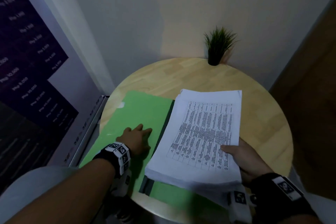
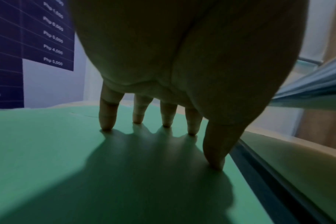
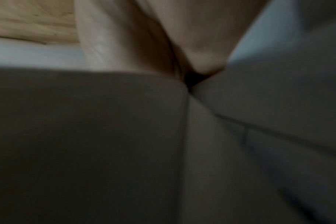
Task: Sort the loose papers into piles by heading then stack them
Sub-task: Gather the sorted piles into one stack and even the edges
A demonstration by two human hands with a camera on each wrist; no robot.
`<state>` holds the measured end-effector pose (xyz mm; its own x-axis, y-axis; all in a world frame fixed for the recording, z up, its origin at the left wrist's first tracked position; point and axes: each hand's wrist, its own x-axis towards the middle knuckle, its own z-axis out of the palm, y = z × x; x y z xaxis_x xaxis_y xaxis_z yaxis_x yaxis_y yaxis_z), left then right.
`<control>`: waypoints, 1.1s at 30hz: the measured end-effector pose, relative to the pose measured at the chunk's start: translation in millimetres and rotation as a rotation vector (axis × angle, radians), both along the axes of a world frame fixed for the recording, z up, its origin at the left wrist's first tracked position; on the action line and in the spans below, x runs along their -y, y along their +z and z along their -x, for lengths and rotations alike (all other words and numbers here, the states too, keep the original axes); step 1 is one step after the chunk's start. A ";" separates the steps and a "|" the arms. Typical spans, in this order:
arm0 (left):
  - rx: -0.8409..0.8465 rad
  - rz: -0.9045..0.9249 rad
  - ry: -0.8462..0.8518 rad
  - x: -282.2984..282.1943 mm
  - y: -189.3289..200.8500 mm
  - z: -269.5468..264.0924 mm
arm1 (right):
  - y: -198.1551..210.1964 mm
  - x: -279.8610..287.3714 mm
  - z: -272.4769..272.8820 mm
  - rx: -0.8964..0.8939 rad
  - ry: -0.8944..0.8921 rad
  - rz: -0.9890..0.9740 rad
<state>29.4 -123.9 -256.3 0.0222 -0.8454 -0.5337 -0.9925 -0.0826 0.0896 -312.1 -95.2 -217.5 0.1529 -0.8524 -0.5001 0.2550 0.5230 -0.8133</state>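
Forearms fill the bottom of the head view, both with black wrist bands carrying marker tags. Left hand (image 1: 137,138) is flat-ish, fingers spread and straight, fingertips (image 2: 106,124) pressing down on the left flap of an open green folder (image 1: 131,120); not gripping anything. Right hand (image 1: 241,158) holds a thick stack of white papers (image 1: 200,136) at its near right edge, thumb on top, fingers underneath. Top sheet shows a printed table, text too small to read. Stack is lifted and tilted, hanging over the folder's right half and its dark spine (image 1: 166,125); whether the far end touches the folder can't be told. Right wrist view is dark and blurred: only palm skin, paper and a strip of wood show.

Folder lies open on a round light-wood surface (image 1: 263,107), its left flap overhanging the rim. Small potted grass plant (image 1: 217,47) stands at the far edge, against the wall, well apart from the papers. Dark poster (image 1: 27,63) with rows of "Php" amounts on the left wall. Brown wooden panel (image 1: 312,96) on the right.
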 end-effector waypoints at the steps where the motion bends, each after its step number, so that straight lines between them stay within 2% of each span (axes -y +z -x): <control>1: 0.008 0.005 0.007 3.0 0.0 0.3 | -6.0 -3.9 -1.2 -0.009 0.001 -0.019; 4: 0.019 -0.001 0.023 10.6 -2.6 0.5 | -29.3 -9.6 -1.2 -0.073 0.027 -0.053; 7: 0.010 -0.016 0.044 12.1 -6.8 -1.2 | -39.4 -5.5 -4.6 -0.210 0.053 -0.043; 12: 0.012 0.004 0.035 9.5 -9.6 -1.2 | -39.4 12.9 -13.0 -0.349 0.124 0.004; 18: 0.007 0.008 0.067 9.5 -4.0 3.6 | -47.9 35.9 -12.3 -0.411 0.051 0.036; 23: 0.015 0.010 0.078 7.7 4.8 8.1 | -41.1 32.9 -11.5 -0.532 0.039 0.098; 29: -0.002 0.019 0.110 6.7 6.9 9.7 | -34.0 11.8 4.6 -0.588 0.163 0.071; 30: -0.004 0.014 0.116 6.1 6.8 9.4 | -32.3 6.3 6.6 -0.648 0.212 0.076; 33: -0.031 0.042 0.158 2.6 7.2 5.2 | -28.6 -10.3 6.4 -0.995 0.365 0.170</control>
